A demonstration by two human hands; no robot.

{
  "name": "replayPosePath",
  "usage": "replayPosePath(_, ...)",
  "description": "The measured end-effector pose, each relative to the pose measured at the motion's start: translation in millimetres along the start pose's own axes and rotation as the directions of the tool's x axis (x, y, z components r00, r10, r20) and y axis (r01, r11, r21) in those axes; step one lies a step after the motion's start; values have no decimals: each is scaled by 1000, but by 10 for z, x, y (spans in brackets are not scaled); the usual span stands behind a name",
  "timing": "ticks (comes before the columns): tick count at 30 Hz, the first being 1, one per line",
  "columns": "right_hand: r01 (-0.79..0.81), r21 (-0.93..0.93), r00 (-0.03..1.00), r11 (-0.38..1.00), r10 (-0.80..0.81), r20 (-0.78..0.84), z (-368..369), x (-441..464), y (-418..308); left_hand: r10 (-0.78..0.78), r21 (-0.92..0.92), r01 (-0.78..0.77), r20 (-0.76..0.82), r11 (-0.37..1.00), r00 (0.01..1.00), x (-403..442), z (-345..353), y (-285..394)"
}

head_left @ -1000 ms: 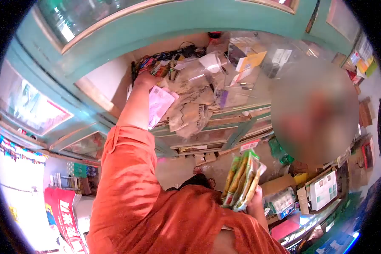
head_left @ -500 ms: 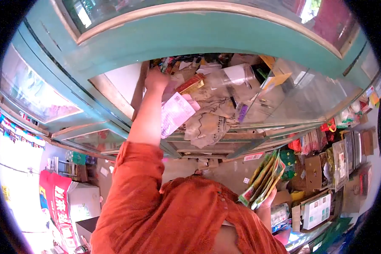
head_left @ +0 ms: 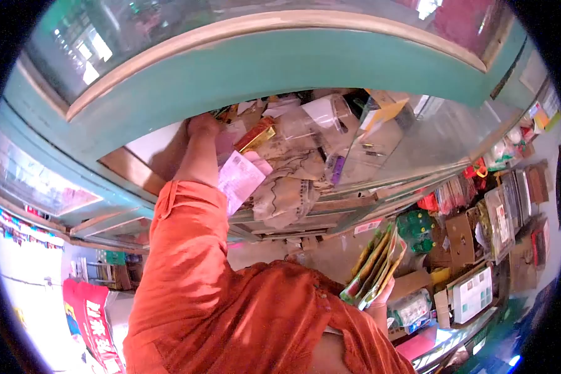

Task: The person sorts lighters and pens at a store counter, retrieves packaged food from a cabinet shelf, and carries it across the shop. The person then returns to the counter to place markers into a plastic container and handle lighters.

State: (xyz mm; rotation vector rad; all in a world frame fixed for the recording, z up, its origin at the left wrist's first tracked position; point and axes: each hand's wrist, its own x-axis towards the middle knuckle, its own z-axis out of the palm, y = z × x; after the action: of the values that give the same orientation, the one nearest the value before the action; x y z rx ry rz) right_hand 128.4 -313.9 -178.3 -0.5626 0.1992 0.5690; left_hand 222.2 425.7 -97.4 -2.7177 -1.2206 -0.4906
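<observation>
My left hand (head_left: 204, 126) reaches deep into the green cabinet (head_left: 280, 68), by its left inner wall; its fingers are hidden under the frame edge and in the clutter. Beside that wrist lie a pink printed paper (head_left: 240, 179) and a red-and-gold box (head_left: 255, 134). A crumpled beige cloth (head_left: 290, 190) hangs over the cabinet's front edge. At my right side, low and away from the cabinet, my right hand (head_left: 383, 295) is closed on a sheaf of flat green-and-yellow packets (head_left: 375, 265), held upright in a fan.
A glass pane (head_left: 411, 140) leans across the cabinet opening, near a purple item (head_left: 337, 169). Cardboard boxes (head_left: 464, 237), a green plastic item (head_left: 416, 230) and stacked goods crowd the right. A red printed bag (head_left: 93, 318) stands at lower left.
My view has shifted, and the cabinet's upper frame covers more of the opening. My left hand has gone further in behind that frame. The packets stay in my right hand.
</observation>
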Motion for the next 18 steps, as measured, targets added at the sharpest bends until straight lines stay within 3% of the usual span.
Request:
replayPosePath(6, 47, 16, 997, 999, -45, -63, -154, -65, 14, 46, -136, -52, -42, 989, 998, 126, -669, 646)
replayPosePath(8, 75, -59, 987, 995, -82, -136, -192, -90, 51, 88, -129, -90, -19, 988, 996, 315, -699, 844)
replayPosePath(18, 167, 72, 976, 983, -155, -156, -77, -361, 324, 205, -14, -205, 165, 979, 965, 1296, -809, 1379)
